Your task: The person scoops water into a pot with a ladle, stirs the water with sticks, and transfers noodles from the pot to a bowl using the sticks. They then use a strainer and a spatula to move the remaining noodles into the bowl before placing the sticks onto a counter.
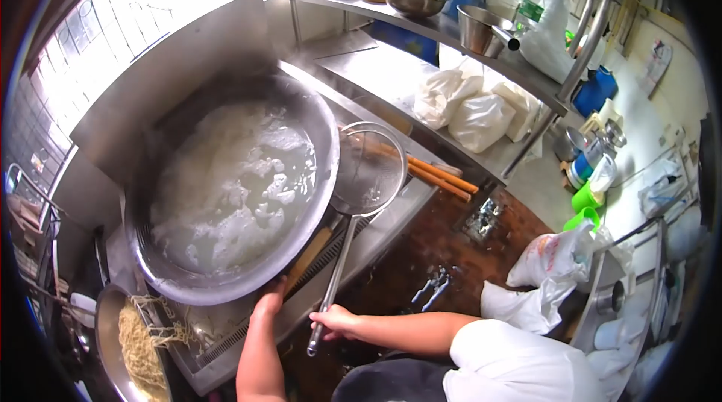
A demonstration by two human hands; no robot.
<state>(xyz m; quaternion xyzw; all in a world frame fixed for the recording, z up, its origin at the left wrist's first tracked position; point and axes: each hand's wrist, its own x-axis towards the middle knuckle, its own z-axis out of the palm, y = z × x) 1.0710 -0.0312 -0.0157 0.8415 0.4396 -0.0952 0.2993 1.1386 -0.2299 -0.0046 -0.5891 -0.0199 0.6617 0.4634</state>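
A wire-mesh strainer (368, 170) with a long metal handle rests its round head beside the big pot. My right hand (337, 321) is wrapped round the lower part of that handle. My left hand (268, 301) is at the lower end of a wooden handle (308, 260), beneath the pot's near rim; its fingers are partly hidden. The wide metal pot (329, 127) holds cloudy, foaming, steaming liquid. Long wooden sticks (440, 180) lie partly behind the strainer. At lower left, a metal bowl (110, 336) contains pale noodles (141, 345), with some strands hanging over its edge.
A metal shelf (361, 5) with bowls and containers runs along the back. White plastic bags (481, 118) sit on the counter below it. More white sacks (545, 270) stand on the wet brown floor (402, 266) at right. A metal splash guard (180, 63) rises behind the pot.
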